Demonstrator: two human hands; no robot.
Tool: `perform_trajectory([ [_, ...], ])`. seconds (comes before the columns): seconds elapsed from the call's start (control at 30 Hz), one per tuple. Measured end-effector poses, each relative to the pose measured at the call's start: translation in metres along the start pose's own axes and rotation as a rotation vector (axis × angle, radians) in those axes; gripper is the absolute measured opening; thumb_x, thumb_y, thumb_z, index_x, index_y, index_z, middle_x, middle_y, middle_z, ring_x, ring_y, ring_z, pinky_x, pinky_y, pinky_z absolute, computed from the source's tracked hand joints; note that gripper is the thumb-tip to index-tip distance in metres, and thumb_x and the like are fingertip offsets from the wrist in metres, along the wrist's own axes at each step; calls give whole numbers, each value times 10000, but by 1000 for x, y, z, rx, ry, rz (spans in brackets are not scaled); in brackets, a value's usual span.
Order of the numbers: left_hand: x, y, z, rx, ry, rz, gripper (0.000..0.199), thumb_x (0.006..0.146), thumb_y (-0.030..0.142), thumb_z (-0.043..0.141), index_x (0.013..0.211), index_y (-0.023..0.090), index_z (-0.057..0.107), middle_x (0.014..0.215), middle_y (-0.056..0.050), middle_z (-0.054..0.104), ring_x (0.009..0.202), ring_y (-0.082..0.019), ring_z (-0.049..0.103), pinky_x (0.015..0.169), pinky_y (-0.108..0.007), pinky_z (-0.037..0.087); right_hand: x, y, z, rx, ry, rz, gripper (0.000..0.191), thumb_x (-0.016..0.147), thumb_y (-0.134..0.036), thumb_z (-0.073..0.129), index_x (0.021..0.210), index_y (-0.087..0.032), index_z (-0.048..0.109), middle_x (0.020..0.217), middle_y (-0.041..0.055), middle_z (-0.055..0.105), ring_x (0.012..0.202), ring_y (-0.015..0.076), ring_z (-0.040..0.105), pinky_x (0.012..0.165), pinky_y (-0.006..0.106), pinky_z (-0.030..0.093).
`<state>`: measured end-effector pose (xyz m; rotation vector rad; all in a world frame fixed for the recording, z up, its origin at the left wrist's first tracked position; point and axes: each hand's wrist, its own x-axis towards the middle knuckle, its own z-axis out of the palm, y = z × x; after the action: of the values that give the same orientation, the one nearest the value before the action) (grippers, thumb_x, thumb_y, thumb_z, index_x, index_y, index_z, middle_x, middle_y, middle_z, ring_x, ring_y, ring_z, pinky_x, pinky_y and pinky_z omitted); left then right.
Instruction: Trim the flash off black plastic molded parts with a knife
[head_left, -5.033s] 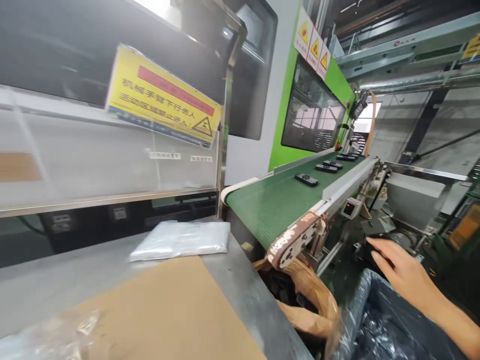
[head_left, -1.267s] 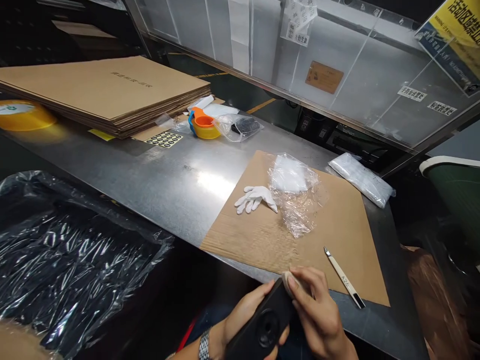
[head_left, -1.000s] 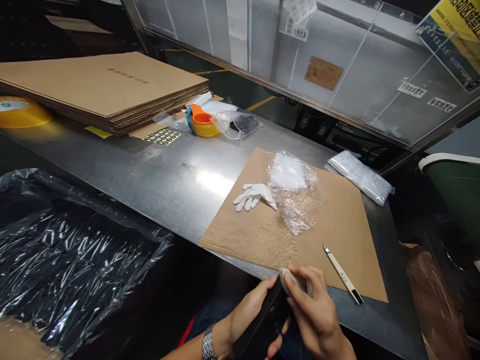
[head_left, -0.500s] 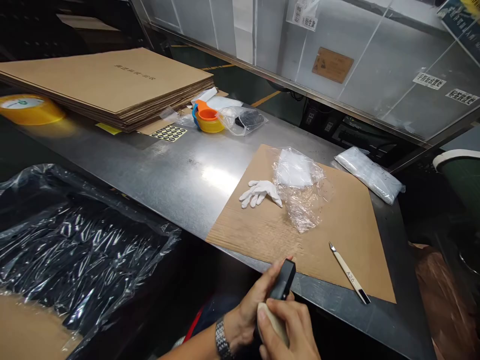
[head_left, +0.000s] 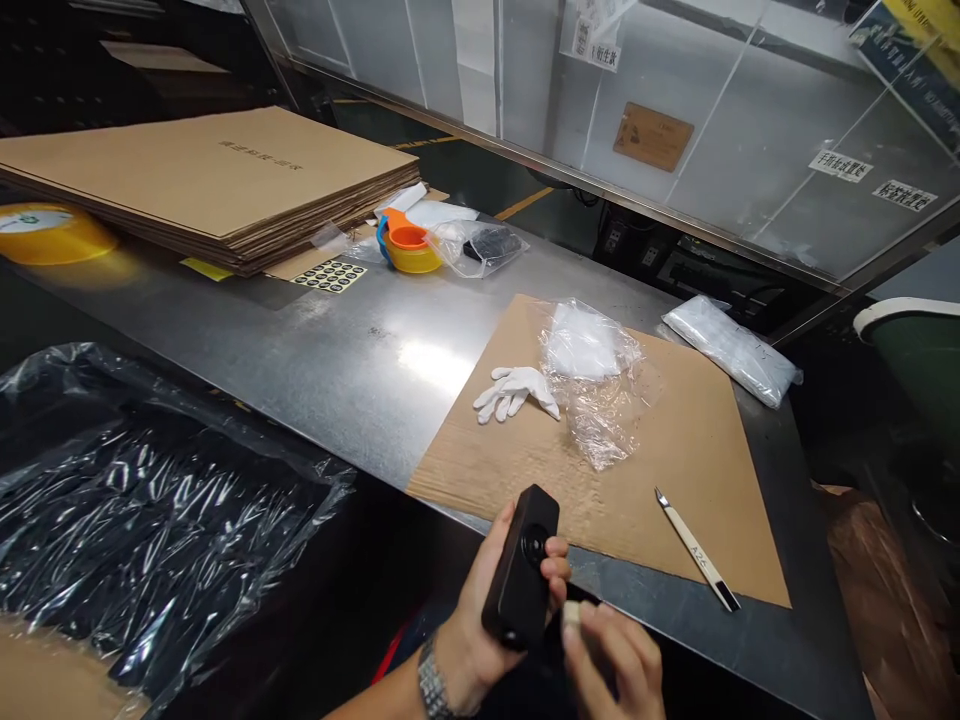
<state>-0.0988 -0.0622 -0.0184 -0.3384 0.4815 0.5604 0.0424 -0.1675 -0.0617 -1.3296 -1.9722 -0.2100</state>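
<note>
My left hand (head_left: 474,618), with a metal watch on its wrist, is wrapped round a black rectangular device (head_left: 511,592). A round, lens-like part on the device faces up toward me. Close to its lower right side, my right hand (head_left: 619,655) pinches a small beige piece (head_left: 572,614); most of that piece is hidden by the fingers, and it looks apart from the device. Beyond the hands, a white glove (head_left: 516,392) and a crumpled clear plastic bag (head_left: 600,425) lie on a cardboard sheet (head_left: 480,470). A beige-handled craft knife (head_left: 696,548) rests at the sheet's right.
Flat cardboard (head_left: 225,175) is stacked at the back left of the metal table (head_left: 337,350), beside yellow tape (head_left: 56,235). A tape dispenser (head_left: 409,243) and sticker sheet (head_left: 330,276) lie nearby. A plastic packet (head_left: 731,350) sits at right, a plastic-lined box (head_left: 150,520) at left.
The black device has been turned so its broad face with the round part shows. My right hand has drawn the beige piece away from it, down and to the right.
</note>
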Motion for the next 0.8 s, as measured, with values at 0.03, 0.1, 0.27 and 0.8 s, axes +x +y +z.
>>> perform_trajectory([
  [0.03,-3,1,2,85,37,101,527,893,550,315,694,113,532,576,-5,494,463,-76,488,457,-169,463,3,12,-2,-29,-6,9,456,827,-86,562,1231,-297,546,1014,64,635,947,227,594,733,351,542],
  [0.1,-9,2,6,277,105,361,320,860,439,501,777,137,565,649,-9,556,505,-96,515,469,-201,471,12,35,-4,-68,-10,48,500,845,-106,544,1310,-276,477,1091,98,582,990,243,550,764,383,516],
  [0.27,-16,-3,7,610,127,544,239,684,205,746,868,160,600,737,8,597,628,-95,557,599,-198,467,40,90,15,-45,-97,256,455,878,-192,510,1328,-204,443,1142,137,535,1070,282,469,875,508,439],
  [0.8,-21,-8,0,959,4,263,249,708,123,531,952,169,521,710,-12,620,515,-123,588,502,-242,441,100,32,-11,821,-430,463,141,885,-244,529,1003,-234,606,911,35,571,836,140,559,711,245,473],
])
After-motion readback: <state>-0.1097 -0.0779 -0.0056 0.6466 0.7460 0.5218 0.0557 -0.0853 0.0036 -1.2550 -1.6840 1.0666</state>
